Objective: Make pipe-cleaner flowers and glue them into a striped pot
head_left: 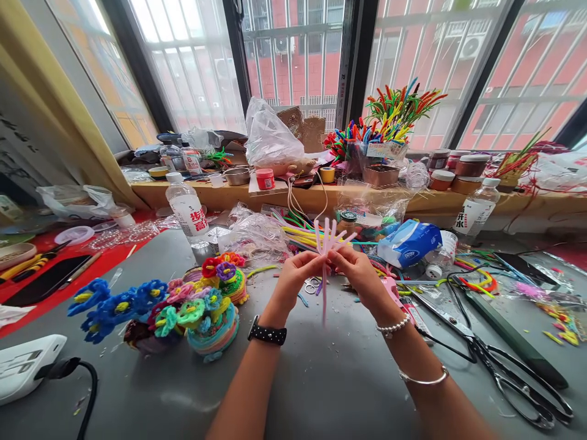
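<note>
Between my two hands is a bunch of pale pink pipe cleaners (325, 236), fanned out at the top, with a single stem hanging below. My left hand (300, 272) pinches the bunch from the left, thumb and fingers pressed together. From the other side my right hand (355, 269) grips it, its fingertips close to those of the left. Small scissors (312, 285) lie on the grey table (316, 391) just behind my hands. Finished pipe-cleaner flowers in blue (121, 305) and other colours stand to the left in wound pots (213, 333).
Large scissors (495, 360) and a dark green bar (518, 342) lie at the right. Behind my hands are loose pipe cleaners, plastic bags (257, 235), a blue tissue pack (409, 242) and water bottles (187, 208). A white power adapter (30, 366) sits front left.
</note>
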`<state>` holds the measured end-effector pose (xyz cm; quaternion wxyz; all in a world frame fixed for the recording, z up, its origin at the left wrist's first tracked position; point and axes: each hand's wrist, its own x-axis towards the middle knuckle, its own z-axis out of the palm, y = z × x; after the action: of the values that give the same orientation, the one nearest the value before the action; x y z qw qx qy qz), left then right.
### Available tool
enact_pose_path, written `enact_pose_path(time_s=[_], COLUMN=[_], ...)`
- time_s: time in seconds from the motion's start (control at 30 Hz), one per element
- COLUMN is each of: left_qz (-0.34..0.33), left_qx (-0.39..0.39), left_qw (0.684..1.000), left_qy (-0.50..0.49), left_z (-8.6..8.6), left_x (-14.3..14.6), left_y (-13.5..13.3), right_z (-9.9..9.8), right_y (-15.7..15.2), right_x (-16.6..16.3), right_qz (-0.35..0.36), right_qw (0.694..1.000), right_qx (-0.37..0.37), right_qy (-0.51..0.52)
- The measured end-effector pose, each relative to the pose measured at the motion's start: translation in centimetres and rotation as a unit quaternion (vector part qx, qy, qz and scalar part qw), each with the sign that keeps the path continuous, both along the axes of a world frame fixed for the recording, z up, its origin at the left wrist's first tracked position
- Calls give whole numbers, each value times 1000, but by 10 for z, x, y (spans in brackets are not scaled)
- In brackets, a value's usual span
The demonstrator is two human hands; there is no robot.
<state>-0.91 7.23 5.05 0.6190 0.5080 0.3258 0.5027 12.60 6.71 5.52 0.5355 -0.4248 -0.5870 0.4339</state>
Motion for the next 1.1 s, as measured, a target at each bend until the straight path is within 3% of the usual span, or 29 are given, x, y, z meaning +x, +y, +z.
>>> enact_pose_path(time_s=[0.2,0.43,0.73,0.93,1.1], left_qz=[-43,-67,-3,48,50], left_qx=[11,-19,2,48,36], left_qw=[997,997,997,993,995], left_qy=[58,30,71,98,83], left_z=[1,-4,-8,-6,-4], left_x=[5,9,11,11,12], left_y=[-4,-2,2,0,-1], right_z=[3,2,-4,-4,-5], right_y=[-3,-2,2,2,1], right_x=[0,-1,1,-2,-5], right_qz=[5,-19,-67,-79,-78], right_qw=[993,995,998,997,997], right_qx=[-75,-64,1,9,22], right_qy=[92,70,-20,-26,-12])
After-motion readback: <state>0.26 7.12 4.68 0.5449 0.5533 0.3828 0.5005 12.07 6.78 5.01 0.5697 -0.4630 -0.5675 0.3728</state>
